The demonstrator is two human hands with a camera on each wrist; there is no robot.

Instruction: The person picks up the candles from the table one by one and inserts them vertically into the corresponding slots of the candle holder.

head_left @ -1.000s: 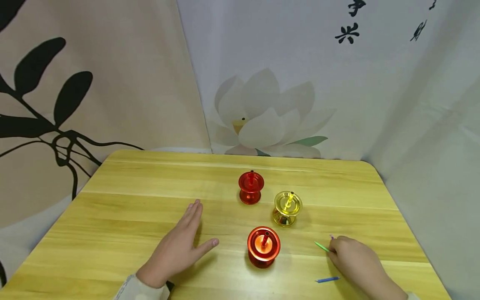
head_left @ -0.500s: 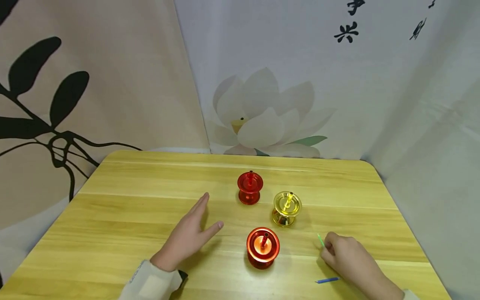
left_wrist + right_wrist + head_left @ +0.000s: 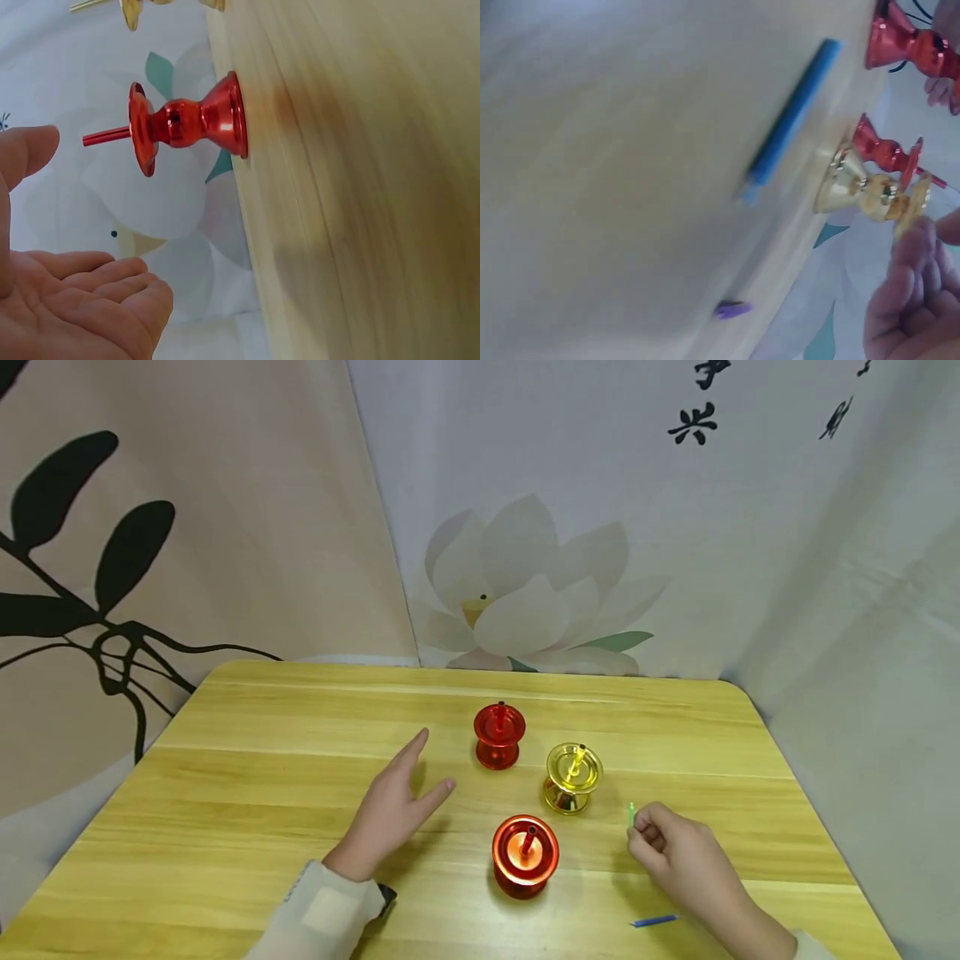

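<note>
My right hand (image 3: 681,853) pinches a thin green candle (image 3: 632,815) between thumb and fingertips, upright above the table, right of the gold candle holder (image 3: 567,795). Only the candle's upper end shows in the head view. My left hand (image 3: 388,817) holds nothing, its fingers extended and thumb apart, left of the holders. A dark red candle holder (image 3: 498,753) stands at the back and an orange-red one (image 3: 520,878) in front. Each holder has a small upright tube on its dish. A blue candle (image 3: 654,921) lies near my right wrist. In the right wrist view a small purple piece (image 3: 733,309) lies on the table.
The wooden table (image 3: 247,752) reaches back to a cloth backdrop (image 3: 570,460) with a printed lotus and leaves. Another cloth (image 3: 862,635) hangs along the right side.
My right hand has lifted the green candle and turned it from slanting to upright, shifting slightly left and away. My left hand has moved forward and right, its thumb and fingers spread. The holders stay put.
</note>
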